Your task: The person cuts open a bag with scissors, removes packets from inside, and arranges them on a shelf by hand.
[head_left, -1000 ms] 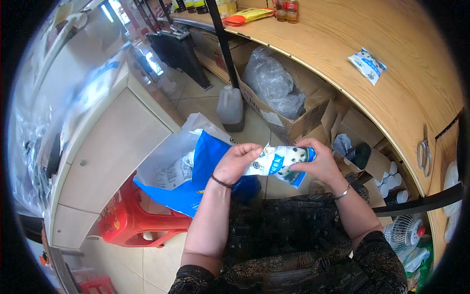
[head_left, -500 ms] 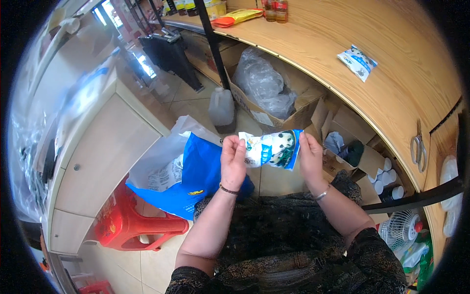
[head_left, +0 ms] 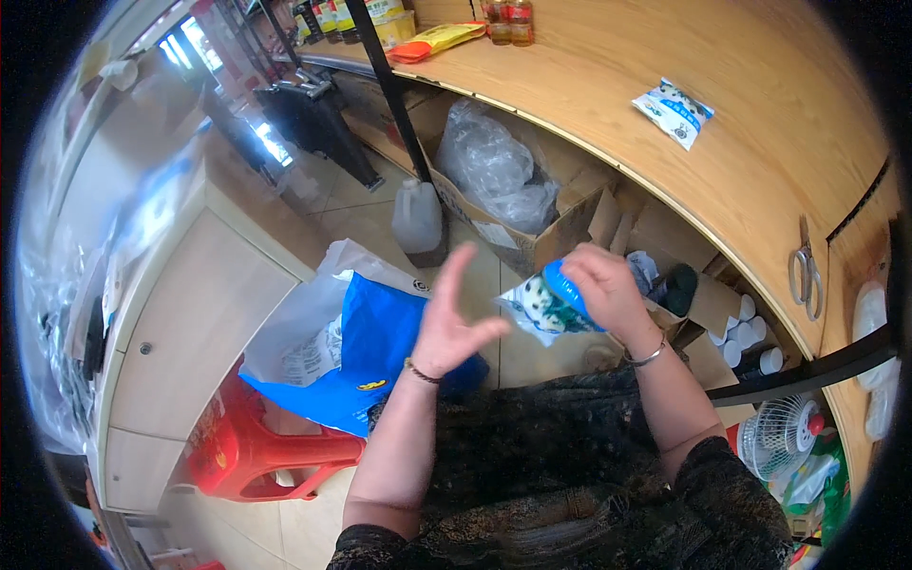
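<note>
A small white and blue packet with black-and-white panda pictures is gripped at its blue end by my right hand. Its other end points toward my left hand, which is empty, with thumb and fingers spread apart. Just below and left of that hand, a large blue and white plastic bag gapes on top of a red plastic stool; printed clear packaging shows inside it. A similar packet lies on the wooden shelf at the upper right.
Beneath the shelf are a cardboard box of clear plastic bags and several white-capped containers. A translucent jug stands on the floor. Scissors hang at the right, above a white fan. A pale cabinet stands left.
My left hand has let go of the packet and spread its fingers. My right hand keeps the packet, now tilted and gripped further over its blue end.
</note>
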`<move>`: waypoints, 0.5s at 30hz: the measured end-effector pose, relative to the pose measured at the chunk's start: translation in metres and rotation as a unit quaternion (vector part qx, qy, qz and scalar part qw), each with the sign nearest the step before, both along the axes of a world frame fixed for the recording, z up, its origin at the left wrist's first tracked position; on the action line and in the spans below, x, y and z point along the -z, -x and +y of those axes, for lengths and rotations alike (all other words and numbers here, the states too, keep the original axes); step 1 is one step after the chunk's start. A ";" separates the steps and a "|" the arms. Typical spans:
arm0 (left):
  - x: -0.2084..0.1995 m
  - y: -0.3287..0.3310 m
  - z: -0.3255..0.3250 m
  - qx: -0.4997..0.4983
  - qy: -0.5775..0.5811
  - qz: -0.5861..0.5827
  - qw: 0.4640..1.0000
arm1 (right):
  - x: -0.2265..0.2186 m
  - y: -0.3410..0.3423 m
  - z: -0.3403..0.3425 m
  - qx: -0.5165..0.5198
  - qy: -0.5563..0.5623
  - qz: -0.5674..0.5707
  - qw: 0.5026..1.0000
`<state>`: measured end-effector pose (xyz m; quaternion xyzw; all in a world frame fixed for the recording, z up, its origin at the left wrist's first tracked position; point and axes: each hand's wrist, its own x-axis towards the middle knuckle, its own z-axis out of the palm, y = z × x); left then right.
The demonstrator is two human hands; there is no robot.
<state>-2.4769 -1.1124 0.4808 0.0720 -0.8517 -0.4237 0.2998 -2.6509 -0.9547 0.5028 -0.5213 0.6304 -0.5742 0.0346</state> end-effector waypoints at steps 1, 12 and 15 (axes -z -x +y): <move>0.005 0.001 0.007 0.073 -0.023 -0.050 0.996 | 0.001 -0.005 -0.002 -0.076 -0.034 0.036 0.996; 0.022 0.014 0.033 0.126 -0.457 -0.045 0.880 | 0.029 0.018 -0.014 -0.108 -0.082 -0.469 0.873; 0.026 0.015 0.031 0.060 -0.549 0.055 0.832 | 0.041 0.001 -0.015 -0.170 -0.125 -0.505 0.837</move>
